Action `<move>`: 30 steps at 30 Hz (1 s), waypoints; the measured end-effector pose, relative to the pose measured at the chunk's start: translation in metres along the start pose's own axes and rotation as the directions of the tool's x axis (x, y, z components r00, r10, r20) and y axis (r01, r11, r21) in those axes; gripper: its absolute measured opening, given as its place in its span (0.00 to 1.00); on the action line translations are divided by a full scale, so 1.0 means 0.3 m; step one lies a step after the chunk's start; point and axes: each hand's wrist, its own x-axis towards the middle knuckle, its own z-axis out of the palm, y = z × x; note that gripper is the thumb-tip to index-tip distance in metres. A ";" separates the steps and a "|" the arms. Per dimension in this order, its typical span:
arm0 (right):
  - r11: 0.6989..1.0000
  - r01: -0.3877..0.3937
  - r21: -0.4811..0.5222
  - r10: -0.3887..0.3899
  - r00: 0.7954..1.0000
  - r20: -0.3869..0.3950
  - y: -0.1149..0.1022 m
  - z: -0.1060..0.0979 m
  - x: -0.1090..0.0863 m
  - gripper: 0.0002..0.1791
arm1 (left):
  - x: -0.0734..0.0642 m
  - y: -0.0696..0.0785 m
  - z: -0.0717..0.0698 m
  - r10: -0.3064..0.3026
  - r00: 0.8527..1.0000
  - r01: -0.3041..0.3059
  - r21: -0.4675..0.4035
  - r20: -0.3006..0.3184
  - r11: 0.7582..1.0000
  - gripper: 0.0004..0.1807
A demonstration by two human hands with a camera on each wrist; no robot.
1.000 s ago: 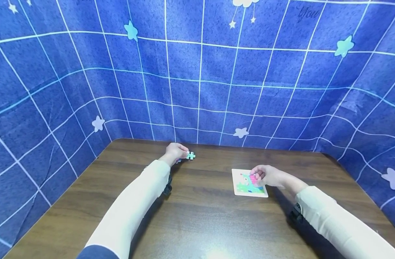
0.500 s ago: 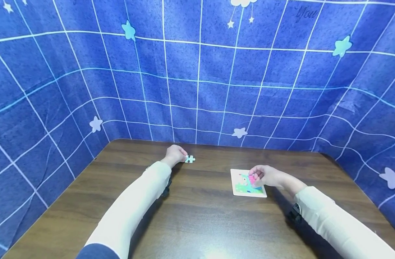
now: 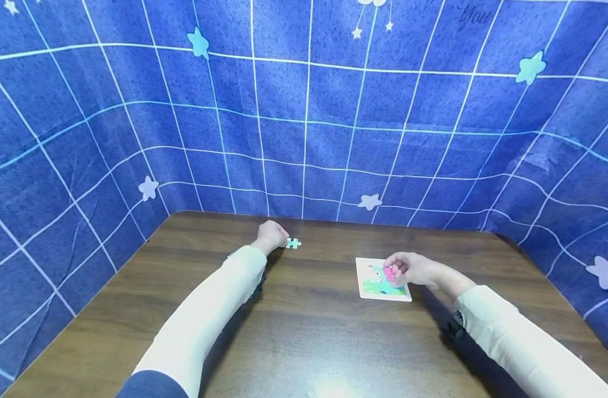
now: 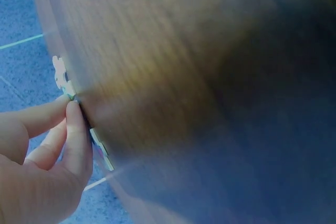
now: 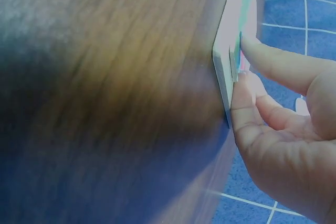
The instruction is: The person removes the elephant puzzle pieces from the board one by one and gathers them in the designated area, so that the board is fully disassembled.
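My left hand [image 3: 271, 235] is at the back of the table, left of centre, with thumb and forefinger pinching a pale green jigsaw piece [image 3: 294, 243]. In the left wrist view that piece [image 4: 62, 77] juts out past the fingertips, close over the wood. A second jigsaw piece [image 4: 101, 148] lies beside the fingers, hidden behind the hand in the head view. My right hand [image 3: 413, 269] is over the right part of a square puzzle board [image 3: 358, 279] with a bright animal picture. Its thumb and fingers pinch a pink jigsaw piece [image 3: 388, 273], right at the board's surface.
The brown wooden table [image 3: 304, 326] runs back to a blue curtain [image 3: 328, 143] with grid lines and stars, which also hangs along both sides. Dark wrist devices are strapped below both sleeves.
My left hand has dipped slightly, and its green piece now appears flatter; the second piece below it has gone out of the head view. The right hand stays almost still at the board.
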 end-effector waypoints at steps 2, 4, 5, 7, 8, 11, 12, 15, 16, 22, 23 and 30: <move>1.000 -0.013 0.012 0.013 1.000 0.012 0.000 -0.004 -0.001 0.27 | -0.006 0.002 -0.003 0.000 1.000 0.000 -0.004 0.007 1.000 0.08; 0.999 -0.026 0.024 0.025 0.999 0.027 -0.001 -0.007 -0.002 0.27 | -0.010 0.002 -0.004 -0.001 1.000 0.001 -0.008 0.008 1.000 0.08; 0.999 -0.032 0.033 0.031 0.999 0.035 -0.001 -0.009 -0.002 0.28 | -0.011 0.001 -0.004 0.000 1.000 0.001 -0.009 0.007 1.000 0.08; 0.998 -0.042 0.046 0.040 0.998 0.049 -0.003 -0.011 -0.001 0.28 | -0.011 0.000 -0.004 -0.001 1.000 0.001 -0.013 0.002 1.000 0.07; 0.998 -0.042 0.049 0.040 0.998 0.056 -0.003 -0.012 -0.001 0.29 | -0.009 -0.001 -0.003 -0.003 1.000 0.003 -0.015 -0.001 1.000 0.07; 0.998 -0.038 0.053 0.035 0.997 0.067 -0.008 -0.013 -0.002 0.29 | -0.006 -0.003 0.000 -0.005 1.000 0.005 -0.018 -0.003 1.000 0.08; 0.998 -0.035 0.052 0.031 0.997 0.067 -0.009 -0.013 -0.003 0.29 | -0.005 -0.004 0.001 -0.006 1.000 0.006 -0.019 -0.005 1.000 0.08; 0.999 -0.029 0.043 0.027 0.997 0.067 -0.010 -0.012 -0.002 0.29 | 0.001 -0.009 0.004 -0.010 1.000 0.010 -0.032 -0.004 0.999 0.08; 0.999 -0.030 0.041 0.027 0.997 0.067 -0.011 -0.012 -0.001 0.29 | 0.002 -0.010 0.003 -0.008 1.000 0.008 -0.037 -0.007 0.999 0.08; 0.999 -0.047 0.014 0.046 0.997 0.055 -0.019 -0.015 0.000 0.29 | -0.003 -0.003 0.004 0.010 0.999 -0.014 -0.109 -0.037 0.994 0.07; 0.999 -0.052 0.012 0.051 0.997 0.052 -0.020 -0.015 0.000 0.28 | -0.006 0.002 0.005 0.012 0.999 -0.017 -0.124 -0.045 0.992 0.07; 0.998 -0.057 0.011 0.056 0.997 0.058 -0.020 -0.011 0.001 0.28 | -0.027 0.049 0.025 0.040 0.998 -0.050 -0.221 -0.046 0.974 0.06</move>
